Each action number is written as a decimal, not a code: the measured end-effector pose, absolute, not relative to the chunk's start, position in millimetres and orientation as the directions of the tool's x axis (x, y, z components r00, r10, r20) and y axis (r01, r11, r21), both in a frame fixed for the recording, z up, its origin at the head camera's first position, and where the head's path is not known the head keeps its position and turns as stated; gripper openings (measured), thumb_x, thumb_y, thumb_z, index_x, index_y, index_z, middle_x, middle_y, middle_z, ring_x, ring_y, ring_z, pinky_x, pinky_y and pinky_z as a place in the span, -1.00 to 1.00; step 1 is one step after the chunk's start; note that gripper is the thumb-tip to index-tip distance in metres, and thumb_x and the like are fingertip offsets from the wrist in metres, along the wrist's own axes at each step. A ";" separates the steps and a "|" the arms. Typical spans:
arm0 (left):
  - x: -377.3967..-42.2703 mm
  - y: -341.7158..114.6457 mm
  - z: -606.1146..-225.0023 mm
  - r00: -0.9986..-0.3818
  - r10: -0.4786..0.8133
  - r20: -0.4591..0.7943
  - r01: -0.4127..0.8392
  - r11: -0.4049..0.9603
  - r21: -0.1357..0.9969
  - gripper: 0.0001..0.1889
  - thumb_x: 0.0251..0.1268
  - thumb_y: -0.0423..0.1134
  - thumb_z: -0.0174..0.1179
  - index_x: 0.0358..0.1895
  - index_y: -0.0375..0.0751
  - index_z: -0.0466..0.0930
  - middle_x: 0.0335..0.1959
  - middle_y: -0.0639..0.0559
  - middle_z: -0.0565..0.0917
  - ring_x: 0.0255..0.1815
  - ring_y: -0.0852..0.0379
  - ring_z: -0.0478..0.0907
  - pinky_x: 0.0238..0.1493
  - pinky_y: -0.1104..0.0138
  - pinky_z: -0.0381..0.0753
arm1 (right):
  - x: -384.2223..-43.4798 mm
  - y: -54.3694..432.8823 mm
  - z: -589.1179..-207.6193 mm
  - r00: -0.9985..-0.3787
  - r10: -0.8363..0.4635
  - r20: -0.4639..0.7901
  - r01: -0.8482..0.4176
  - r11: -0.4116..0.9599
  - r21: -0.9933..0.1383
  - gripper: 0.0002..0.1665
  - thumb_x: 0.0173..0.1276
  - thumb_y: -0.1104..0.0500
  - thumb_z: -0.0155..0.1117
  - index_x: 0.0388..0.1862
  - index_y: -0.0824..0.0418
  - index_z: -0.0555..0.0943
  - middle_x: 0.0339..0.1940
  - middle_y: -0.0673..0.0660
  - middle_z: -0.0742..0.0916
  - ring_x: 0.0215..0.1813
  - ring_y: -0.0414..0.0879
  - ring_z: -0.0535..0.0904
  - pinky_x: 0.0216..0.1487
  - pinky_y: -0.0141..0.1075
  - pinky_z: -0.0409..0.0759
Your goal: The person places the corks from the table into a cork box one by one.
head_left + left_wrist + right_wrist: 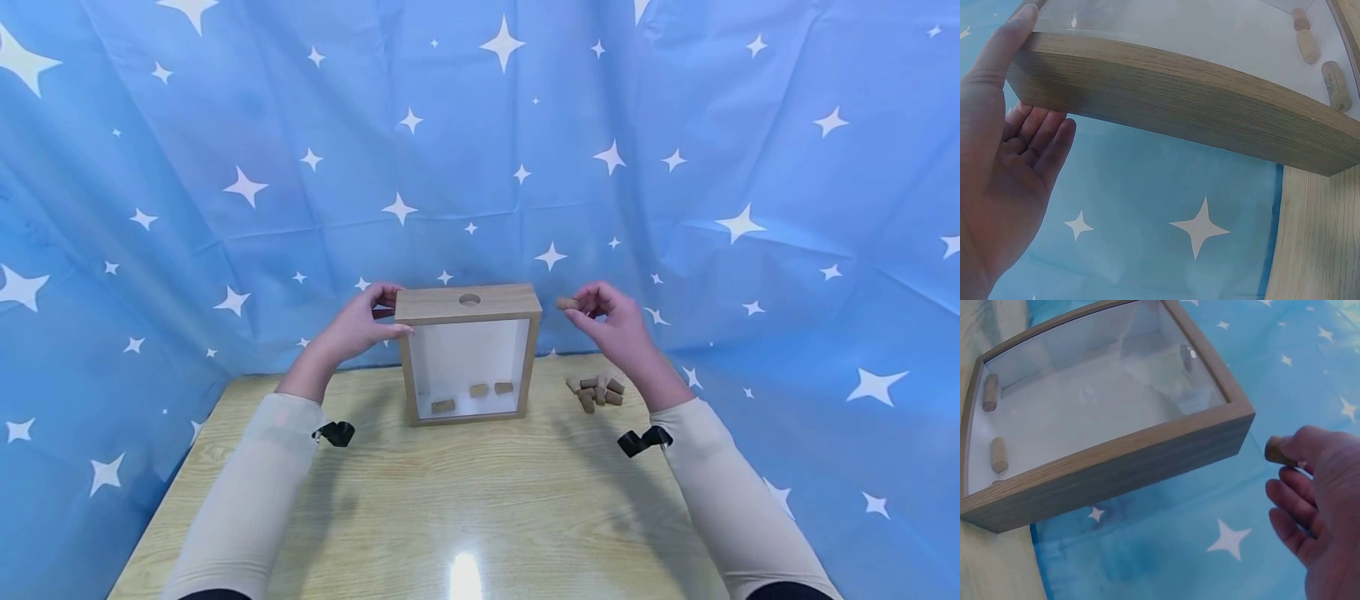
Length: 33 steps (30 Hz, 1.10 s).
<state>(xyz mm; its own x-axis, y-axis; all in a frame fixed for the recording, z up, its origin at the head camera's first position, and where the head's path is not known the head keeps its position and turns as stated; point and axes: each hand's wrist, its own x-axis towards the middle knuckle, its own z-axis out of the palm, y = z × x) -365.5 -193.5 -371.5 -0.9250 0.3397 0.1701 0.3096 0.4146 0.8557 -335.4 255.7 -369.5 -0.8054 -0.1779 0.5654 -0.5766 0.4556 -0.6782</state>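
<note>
An upright wooden shadow box (468,354) with a clear front and a round hole (469,299) in its top stands on the table. My left hand (362,321) grips its upper left corner, thumb on the front edge and fingers round the back. To the right of the box, at about the height of its top, my right hand (617,323) pinches a cork (567,304) between thumb and fingertips; the right wrist view shows this cork (1276,450) apart from the box's corner. Inside lie a cork (442,407) at the left and two more (478,390) near the middle.
A small heap of loose corks (597,390) lies on the wooden table (450,492), right of the box and below my right hand. Behind everything hangs a blue curtain (480,167) with white stars, close to the table's back edge.
</note>
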 end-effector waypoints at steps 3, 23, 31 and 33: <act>-365.9 -193.7 -372.2 -0.925 0.340 0.168 0.307 0.411 0.859 -0.26 0.42 -0.22 0.57 0.55 -0.18 0.38 0.38 -0.21 0.53 0.44 -0.23 0.49 0.27 -0.12 0.65 | -336.1 251.7 -363.1 -0.803 -0.183 0.567 -0.581 0.447 -0.680 -0.78 0.55 0.30 0.50 0.08 0.30 0.70 -0.17 0.23 0.77 -0.17 -0.02 0.64 -0.16 -0.43 0.58; -364.0 -192.1 -369.2 -0.927 0.343 0.152 0.297 0.420 0.858 -0.23 0.44 -0.21 0.56 0.58 -0.17 0.35 0.41 -0.20 0.53 0.46 -0.23 0.49 0.24 -0.10 0.67 | -349.6 217.2 -340.1 -0.743 -0.254 0.619 -0.664 0.398 -0.633 -0.81 0.59 0.24 0.48 0.09 0.26 0.75 -0.19 0.16 0.78 -0.20 0.00 0.65 -0.20 -0.41 0.59; -366.4 -194.3 -372.5 -0.926 0.347 0.151 0.294 0.407 0.865 -0.21 0.41 -0.13 0.59 0.57 -0.14 0.36 0.41 -0.20 0.52 0.45 -0.24 0.49 0.25 -0.11 0.66 | -357.5 199.8 -330.9 -0.720 -0.294 0.629 -0.692 0.373 -0.618 -0.82 0.57 0.30 0.47 0.08 0.27 0.75 -0.23 0.16 0.75 -0.21 0.01 0.63 -0.19 -0.39 0.61; -367.2 -194.7 -373.1 -0.925 0.349 0.152 0.294 0.401 0.868 -0.20 0.41 -0.13 0.59 0.58 -0.15 0.35 0.41 -0.20 0.52 0.45 -0.23 0.49 0.24 -0.10 0.67 | -359.7 195.8 -328.2 -0.717 -0.307 0.626 -0.695 0.377 -0.612 -0.82 0.58 0.29 0.46 0.09 0.26 0.75 -0.22 0.15 0.76 -0.20 0.01 0.63 -0.19 -0.38 0.61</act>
